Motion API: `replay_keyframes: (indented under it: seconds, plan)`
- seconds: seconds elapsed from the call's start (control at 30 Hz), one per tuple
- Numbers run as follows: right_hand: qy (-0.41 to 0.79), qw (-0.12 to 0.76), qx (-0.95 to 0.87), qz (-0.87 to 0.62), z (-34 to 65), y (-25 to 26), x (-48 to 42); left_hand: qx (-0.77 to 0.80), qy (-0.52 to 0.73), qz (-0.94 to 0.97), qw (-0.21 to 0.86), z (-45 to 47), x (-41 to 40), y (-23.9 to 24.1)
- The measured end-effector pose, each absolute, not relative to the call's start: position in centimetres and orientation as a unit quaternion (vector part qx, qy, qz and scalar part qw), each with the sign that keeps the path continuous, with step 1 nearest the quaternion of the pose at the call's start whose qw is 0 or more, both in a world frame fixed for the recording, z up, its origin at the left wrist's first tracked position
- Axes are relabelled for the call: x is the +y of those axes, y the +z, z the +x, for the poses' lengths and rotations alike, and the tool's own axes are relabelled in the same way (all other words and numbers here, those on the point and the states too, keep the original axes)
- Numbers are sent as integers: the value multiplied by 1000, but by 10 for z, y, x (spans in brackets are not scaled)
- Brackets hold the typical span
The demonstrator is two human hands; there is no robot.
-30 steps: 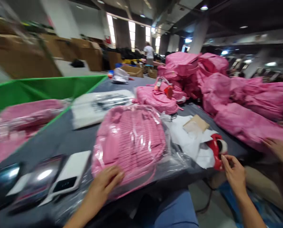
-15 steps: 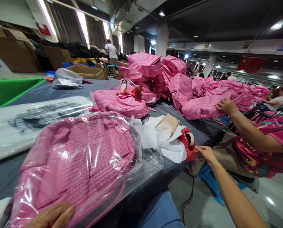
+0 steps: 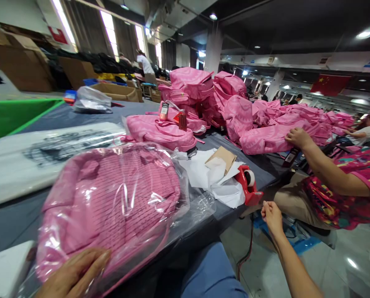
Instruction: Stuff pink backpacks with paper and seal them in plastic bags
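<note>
A pink backpack [image 3: 110, 194] lies in a clear plastic bag [image 3: 183, 194] on the dark table before me. My left hand [image 3: 76, 271] is closed on the plastic at the bag's near end, fingers together and pressing on the backpack's lower part. My right hand [image 3: 273, 215] is held just off the table edge, fingertips pinched together; whatever is between them is too small to make out. Close beyond it stands a red tape dispenser [image 3: 251, 194] with a white roll, apart from the fingers.
Crumpled white paper [image 3: 216, 176] and a brown card [image 3: 223, 159] lie beside the dispenser. Pink backpacks [image 3: 191, 89] are heaped behind. White printed plastic bags [image 3: 11, 169] lie at left. At right a seated co-worker's hand [image 3: 298, 136] touches another pink backpack.
My right hand has left the tape dispenser and drawn back slightly, its fingers now curled into a pinch. The bagged backpack and my left hand appear slightly higher and farther right in view.
</note>
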State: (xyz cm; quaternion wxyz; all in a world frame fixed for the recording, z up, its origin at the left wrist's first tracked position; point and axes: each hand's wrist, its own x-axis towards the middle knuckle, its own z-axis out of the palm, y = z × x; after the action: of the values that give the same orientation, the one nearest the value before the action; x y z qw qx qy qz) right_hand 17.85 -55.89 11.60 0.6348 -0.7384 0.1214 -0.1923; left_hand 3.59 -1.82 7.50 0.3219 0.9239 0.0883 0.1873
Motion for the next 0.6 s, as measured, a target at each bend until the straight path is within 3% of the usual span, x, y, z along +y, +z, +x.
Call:
replay_keyframes:
  seconds: [0.17,0.27,0.33,0.4,0.47,0.53,0.6]
  plan:
    - [-37,741,37,-670,166,111,-484,68,130,915,376,31,-53,132]
    - [69,797,-69,-596,159,146,-445,69,139,917,368,33,-59,138]
    - [92,774,-182,-600,159,178,-424,68,146,916,368,34,-58,134]
    - [119,657,-332,-666,161,209,-399,69,147,914,372,34,-57,129]
    - [149,472,-469,-731,167,231,-367,71,146,913,374,34,-57,126]
    - [152,305,-573,-745,175,241,-330,73,143,914,374,35,-58,126]
    - [116,194,-651,-724,184,238,-296,77,141,915,371,36,-59,127]
